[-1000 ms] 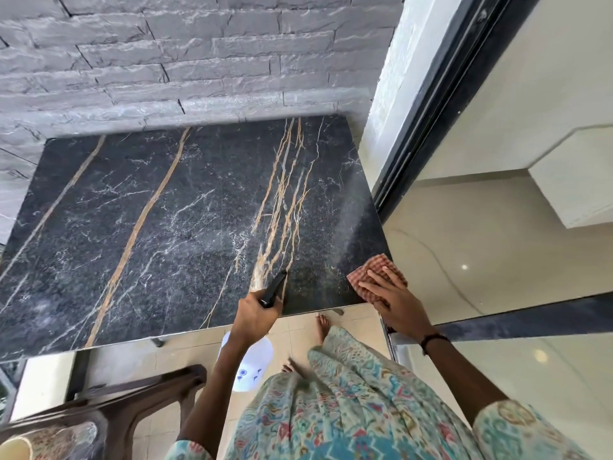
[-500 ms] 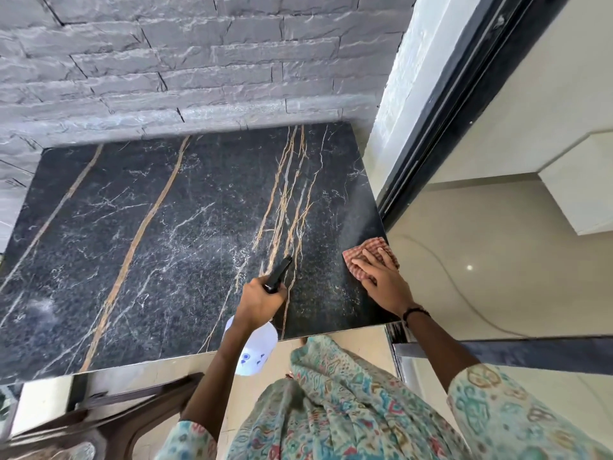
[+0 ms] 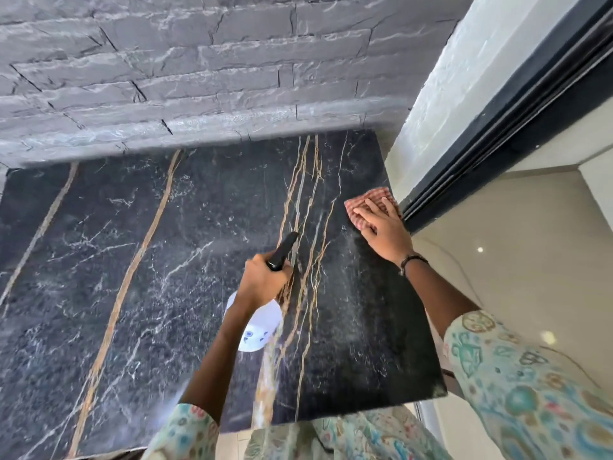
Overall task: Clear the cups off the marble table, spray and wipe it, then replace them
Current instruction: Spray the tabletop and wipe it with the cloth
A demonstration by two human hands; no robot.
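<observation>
The black marble table with gold and white veins fills the middle of the view; no cups are on it. My left hand grips a spray bottle, white body below the fist, black nozzle pointing up and away over the table's middle. My right hand lies flat, fingers spread, pressing a red checked cloth onto the marble at the table's right edge, well toward the back. Fine spray droplets speckle the surface near the right side.
A grey stone-brick wall runs along the table's far edge. A white pillar and a black door frame stand right beside the cloth. Glossy beige floor lies to the right.
My right hand slid the cloth from the near right corner forward along the right edge. My left hand with the bottle moved forward over the table. The view has come closer.
</observation>
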